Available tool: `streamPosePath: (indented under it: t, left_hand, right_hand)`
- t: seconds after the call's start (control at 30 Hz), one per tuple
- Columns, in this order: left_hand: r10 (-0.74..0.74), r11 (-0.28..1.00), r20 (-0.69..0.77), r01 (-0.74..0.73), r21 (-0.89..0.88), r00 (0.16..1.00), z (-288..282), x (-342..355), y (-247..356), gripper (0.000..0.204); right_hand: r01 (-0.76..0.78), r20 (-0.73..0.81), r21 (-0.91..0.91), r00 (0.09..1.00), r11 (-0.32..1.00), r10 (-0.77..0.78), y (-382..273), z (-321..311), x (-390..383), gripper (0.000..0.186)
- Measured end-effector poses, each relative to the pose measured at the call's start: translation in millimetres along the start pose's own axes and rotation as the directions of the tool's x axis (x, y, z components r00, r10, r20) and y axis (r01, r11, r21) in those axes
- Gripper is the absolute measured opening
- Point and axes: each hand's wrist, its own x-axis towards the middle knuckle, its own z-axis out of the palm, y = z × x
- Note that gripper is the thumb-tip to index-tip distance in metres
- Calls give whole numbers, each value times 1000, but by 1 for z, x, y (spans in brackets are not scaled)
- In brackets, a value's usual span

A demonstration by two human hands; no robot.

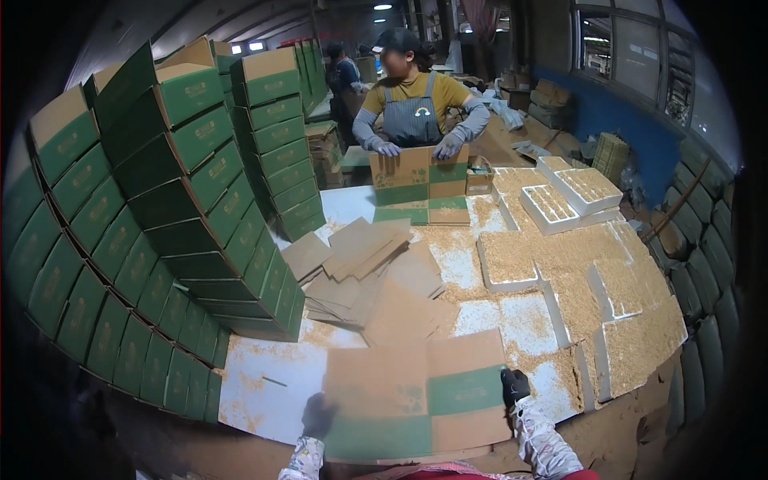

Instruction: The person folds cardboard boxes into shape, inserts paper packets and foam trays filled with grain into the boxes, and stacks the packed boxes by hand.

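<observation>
Framed windows [638, 56] are set at the upper right of the frame into a wall [596, 116] whose lower part is painted blue. A sloping ceiling [180, 22] is seen at the upper left, a lamp [382, 7] is lit at top centre, and the middle is spanned by a white-topped bench [264, 406].

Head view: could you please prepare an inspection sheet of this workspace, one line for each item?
Surface: white table, strewn with tan crumbs.
Job's things: flat brown-and-green carton at the near edge.
Clutter: loose cardboard sheets, mid-table; thin green strip at left.
Hands: right hand grips the carton's right edge; left hand at its left edge, dark and blurred, grip unclear.
Cables: nothing seen.
Surroundings: stacked green boxes, left; crumb-covered white trays, right; co-worker opposite, holding another carton.
</observation>
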Motion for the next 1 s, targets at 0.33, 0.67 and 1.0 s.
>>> streamPosePath:
  t: [0.33,0.67,1.0]
  left_hand:
    - [224,965,-653,-257,46,724,-65,-27,212,82]
    - [852,522,-105,-850,74,514,-94,-100,253,42]
    - [725,384,548,-906,180,416,-216,-110,258,80]
  right_hand:
    - [529,783,376,258,761,-566,-97,-58,-8,44]
    - [684,930,354,-183,638,-319,-203,45,-70,65]
    - [853,498,-357,518,380,-695,-262,-26,-46,54]
